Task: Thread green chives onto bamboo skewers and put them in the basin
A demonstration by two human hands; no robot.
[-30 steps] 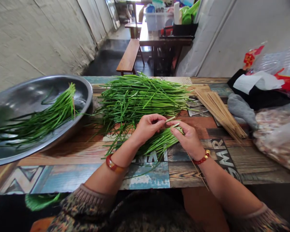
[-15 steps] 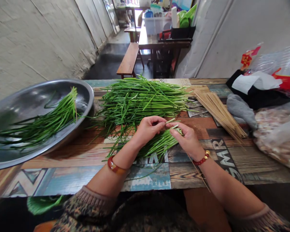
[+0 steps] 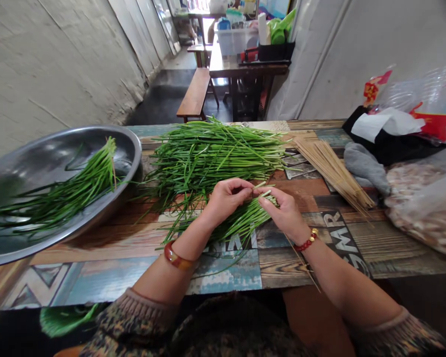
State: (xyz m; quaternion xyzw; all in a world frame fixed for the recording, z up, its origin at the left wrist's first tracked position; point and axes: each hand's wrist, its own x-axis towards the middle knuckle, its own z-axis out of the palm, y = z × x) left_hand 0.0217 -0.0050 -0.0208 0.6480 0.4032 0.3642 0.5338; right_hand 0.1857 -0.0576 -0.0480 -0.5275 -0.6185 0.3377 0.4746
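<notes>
Hands meet at table centre over a small bundle of chives [image 3: 241,223] lying on the patterned tabletop [image 3: 107,277]. Left hand [image 3: 226,198], fingers curled, pinches the pale cut end of a single chive stalk [image 3: 260,185] between thumb and forefinger. Right hand [image 3: 284,210] closes on the bundle's pale stem ends, and also holds a thin bamboo skewer [image 3: 301,263] that runs back under the wrist. Large loose pile of chives [image 3: 215,151] lies just beyond the hands. Metal basin [image 3: 132,141] sits at far left, holding a skewered chive bunch [image 3: 59,196]. Heap of bare skewers [image 3: 334,171] lies to the right, near plastic bags [image 3: 427,208].
</notes>
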